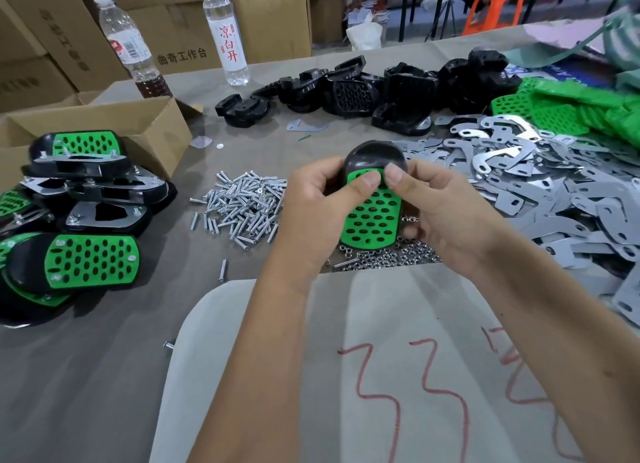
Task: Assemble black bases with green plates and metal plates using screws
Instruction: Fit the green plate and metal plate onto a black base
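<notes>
I hold a black base (375,154) with a perforated green plate (374,220) laid on it, above the table's middle. My left hand (318,206) grips its left side, thumb pressing the plate's top edge. My right hand (436,202) grips the right side, thumb beside the other at the plate's top. A heap of screws (242,206) lies left of my hands, and small nuts (391,254) are scattered under the held part. Loose metal plates (540,192) cover the table's right. Black bases (381,88) are piled at the back, green plates (561,112) at the far right.
Assembled units (79,220) are stacked at the left, in front of an open cardboard box (114,123). Two water bottles (228,32) stand at the back by stacked cartons. A pale sheet with red marks (398,376) lies over the table's near edge.
</notes>
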### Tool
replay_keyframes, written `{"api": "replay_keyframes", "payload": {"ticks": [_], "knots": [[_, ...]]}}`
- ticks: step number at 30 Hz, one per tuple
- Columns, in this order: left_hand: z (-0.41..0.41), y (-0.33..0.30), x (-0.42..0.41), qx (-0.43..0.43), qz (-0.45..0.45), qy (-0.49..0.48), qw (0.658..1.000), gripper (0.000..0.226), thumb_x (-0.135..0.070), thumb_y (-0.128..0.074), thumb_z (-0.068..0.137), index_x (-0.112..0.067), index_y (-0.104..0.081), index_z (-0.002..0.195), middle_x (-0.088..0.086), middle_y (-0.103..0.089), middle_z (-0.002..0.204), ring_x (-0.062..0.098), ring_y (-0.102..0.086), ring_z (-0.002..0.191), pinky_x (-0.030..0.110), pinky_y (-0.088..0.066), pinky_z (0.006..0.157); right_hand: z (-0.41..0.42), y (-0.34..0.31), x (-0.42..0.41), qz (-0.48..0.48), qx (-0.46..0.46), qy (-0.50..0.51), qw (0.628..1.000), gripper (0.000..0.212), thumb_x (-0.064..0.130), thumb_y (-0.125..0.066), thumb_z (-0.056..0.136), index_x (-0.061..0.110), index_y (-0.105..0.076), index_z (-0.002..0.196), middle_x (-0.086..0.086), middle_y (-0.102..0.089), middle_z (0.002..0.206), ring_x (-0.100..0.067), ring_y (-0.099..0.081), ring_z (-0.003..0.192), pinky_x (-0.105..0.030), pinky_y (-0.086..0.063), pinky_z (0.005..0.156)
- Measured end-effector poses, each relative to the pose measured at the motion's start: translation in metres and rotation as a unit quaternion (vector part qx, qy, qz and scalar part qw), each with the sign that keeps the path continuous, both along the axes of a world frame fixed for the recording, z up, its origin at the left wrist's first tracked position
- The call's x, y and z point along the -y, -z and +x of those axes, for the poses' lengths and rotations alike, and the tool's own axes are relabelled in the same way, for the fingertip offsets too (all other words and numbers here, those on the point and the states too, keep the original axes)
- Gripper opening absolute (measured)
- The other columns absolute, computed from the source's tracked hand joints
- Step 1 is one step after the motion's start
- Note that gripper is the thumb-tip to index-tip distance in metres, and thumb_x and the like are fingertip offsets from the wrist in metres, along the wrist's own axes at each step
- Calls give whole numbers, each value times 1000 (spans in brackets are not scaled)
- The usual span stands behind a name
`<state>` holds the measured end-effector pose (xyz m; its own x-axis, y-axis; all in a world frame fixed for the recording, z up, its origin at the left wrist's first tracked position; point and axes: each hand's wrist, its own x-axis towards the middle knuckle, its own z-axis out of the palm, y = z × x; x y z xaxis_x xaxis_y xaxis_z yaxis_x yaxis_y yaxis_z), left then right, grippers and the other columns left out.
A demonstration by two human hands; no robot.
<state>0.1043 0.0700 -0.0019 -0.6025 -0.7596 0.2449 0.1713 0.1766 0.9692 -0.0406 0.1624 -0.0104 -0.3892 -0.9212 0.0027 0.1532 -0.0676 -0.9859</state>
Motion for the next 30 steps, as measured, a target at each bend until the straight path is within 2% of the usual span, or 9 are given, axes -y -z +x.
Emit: {"api": "replay_keyframes", "payload": {"ticks": [4,7,11,13,18,20,23,26,30], "knots": [[6,-2,7,32,4,9,999,16,-21,-74,84,-15,-82,97,15,-77,93,25,-71,85,58,-59,82,8,3,4,-23,-57,61,996,33,47,-81,76,16,-71,83,-8,-74,84,-16,-61,66,-27,-45,43],[10,-4,13,23,47,-93,994,6,-22,-76,83,-21,-82,80,10,-78,86,28,-72,82,61,-60,82,13,6,8,-14,-177,81,981,34,43,-85,79,17,-70,96,-1,-70,78,-17,-60,58,-36,-53,44],[19,-3,28,-9,146,-232,962,33,-22,-74,94,-25,-76,61,-2,-74,73,18,-70,70,42,-62,66,19,10,8,16,-523,-66,850,17,33,-86,83,30,-74,94,10,-62,85,-1,-54,74,-32,-43,68],[22,-1,32,-11,171,-248,954,32,-27,-71,97,-23,-75,65,-5,-73,73,17,-69,71,34,-58,62,23,7,10,52,-586,-120,800,12,38,-81,86,35,-74,95,13,-58,94,-3,-55,89,-34,-46,80],[15,5,32,35,169,-225,959,27,-34,-65,101,-16,-68,81,5,-71,86,23,-66,81,42,-58,72,27,3,12,79,-602,-121,786,9,33,-73,94,29,-67,89,13,-56,95,-10,-56,90,-33,-44,79],[15,7,33,48,197,-196,959,22,-28,-70,97,-13,-67,80,1,-75,80,21,-71,79,37,-59,71,24,5,12,58,-540,-45,838,11,27,-67,100,23,-64,90,8,-63,85,-6,-56,74,-28,-44,70],[13,7,30,71,210,-135,966,11,-3,-74,86,-9,-71,94,10,-79,89,29,-77,90,49,-63,84,13,0,8,-17,-348,107,931,14,17,-65,102,15,-67,88,1,-65,64,-4,-47,48,-15,-36,49],[6,7,22,119,175,-137,968,27,2,-79,80,-7,-68,103,15,-78,96,31,-78,89,57,-62,86,4,-6,4,-64,-209,147,965,11,13,-70,98,15,-76,89,5,-66,65,-6,-51,50,-16,-42,49],[-3,4,6,135,100,-131,977,29,-7,-84,69,-19,-75,94,2,-79,81,24,-78,80,47,-63,79,7,-4,6,-71,-161,105,979,17,-4,-64,98,6,-77,101,-11,-73,76,-17,-65,62,-26,-59,60]]}}
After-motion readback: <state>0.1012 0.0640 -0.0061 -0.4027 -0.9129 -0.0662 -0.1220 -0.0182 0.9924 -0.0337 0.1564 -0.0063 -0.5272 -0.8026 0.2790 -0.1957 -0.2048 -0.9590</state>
